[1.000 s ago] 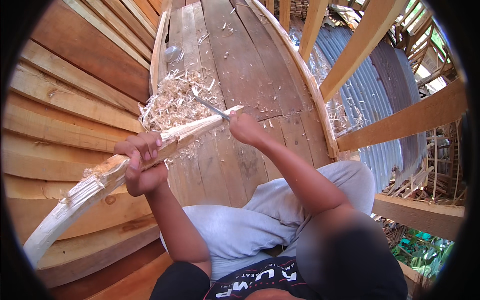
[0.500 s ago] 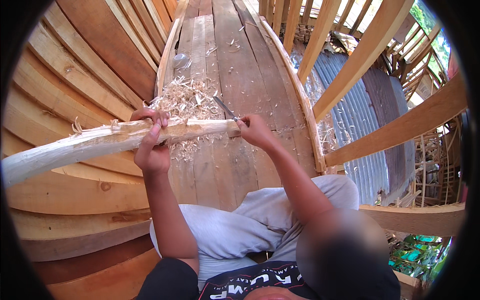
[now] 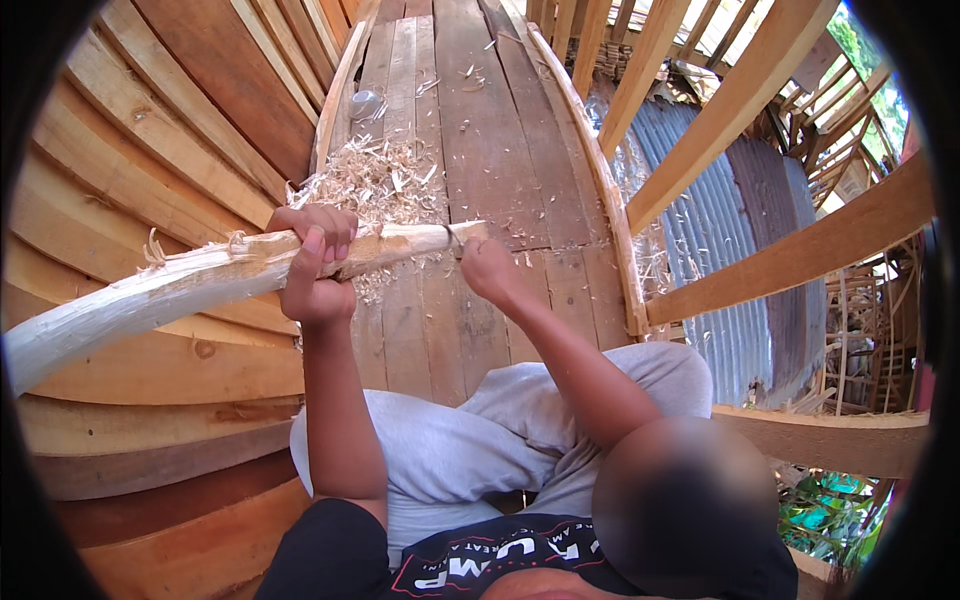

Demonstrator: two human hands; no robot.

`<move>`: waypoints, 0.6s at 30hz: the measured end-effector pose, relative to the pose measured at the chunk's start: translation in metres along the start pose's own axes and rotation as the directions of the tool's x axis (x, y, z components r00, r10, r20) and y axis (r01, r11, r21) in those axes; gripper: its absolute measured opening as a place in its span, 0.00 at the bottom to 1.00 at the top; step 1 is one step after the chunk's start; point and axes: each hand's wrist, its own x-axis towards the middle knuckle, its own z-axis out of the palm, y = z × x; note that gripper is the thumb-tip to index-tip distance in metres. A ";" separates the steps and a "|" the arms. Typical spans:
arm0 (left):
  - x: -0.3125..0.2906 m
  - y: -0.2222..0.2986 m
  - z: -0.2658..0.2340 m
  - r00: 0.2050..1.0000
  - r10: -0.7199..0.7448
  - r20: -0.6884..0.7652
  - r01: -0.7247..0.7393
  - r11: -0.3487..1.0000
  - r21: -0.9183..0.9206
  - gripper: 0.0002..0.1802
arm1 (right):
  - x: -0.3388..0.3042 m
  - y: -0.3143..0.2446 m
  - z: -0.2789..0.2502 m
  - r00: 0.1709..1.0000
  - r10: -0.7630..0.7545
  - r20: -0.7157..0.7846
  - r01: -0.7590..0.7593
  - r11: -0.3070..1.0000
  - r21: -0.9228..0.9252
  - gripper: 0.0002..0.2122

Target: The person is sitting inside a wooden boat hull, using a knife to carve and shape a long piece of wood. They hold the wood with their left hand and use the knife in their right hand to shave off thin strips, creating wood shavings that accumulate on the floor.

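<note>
A long, pale, peeled wooden pole (image 3: 190,277) stretches from the left edge to the middle of the view, with curls of wood still clinging along its top. My left hand (image 3: 318,262) is wrapped around it, thumb on the near side. Close to the pole's right end, my right hand (image 3: 486,268) is closed on a small knife (image 3: 451,237). Its dark, thin blade lies across the whittled end; the handle is hidden in my fingers. My knees in grey trousers (image 3: 450,440) are folded below the pole.
Wood shavings (image 3: 385,180) are heaped on the plank floor (image 3: 490,130) beyond my left hand. A clear cup (image 3: 367,104) lies past them. Curved planks (image 3: 150,200) wall the left side. Slanting timber posts (image 3: 740,100) and corrugated metal sheets (image 3: 690,220) are on the right.
My right hand has shifted slightly left and down, turning the blade from pointing away to lying across the pole. My left hand's fingers have closed further around the wood, slightly to the right.
</note>
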 end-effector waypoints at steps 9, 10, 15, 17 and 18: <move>0.001 0.005 -0.026 0.999 -0.010 -0.052 0.008 0.999 -0.042 0.09 | 0.000 -0.029 0.000 0.999 -0.017 0.038 0.021 0.994 -0.107 0.25; 0.002 0.005 -0.033 0.998 -0.015 -0.064 0.012 0.999 -0.045 0.09 | -0.001 -0.030 0.002 0.999 -0.027 0.022 0.030 0.993 -0.118 0.24; -0.001 0.004 -0.039 0.994 -0.009 -0.111 0.001 0.998 -0.069 0.10 | -0.004 -0.030 0.002 0.999 -0.040 -0.034 0.033 0.984 -0.174 0.24; -0.003 0.003 -0.036 0.996 -0.011 -0.090 0.005 0.998 -0.061 0.09 | -0.013 -0.031 -0.001 1.000 0.006 -0.009 -0.007 0.995 -0.096 0.24; -0.002 0.000 -0.031 0.997 -0.010 -0.075 0.005 0.998 -0.064 0.09 | -0.017 -0.034 -0.007 1.000 0.029 -0.003 -0.029 0.998 -0.059 0.24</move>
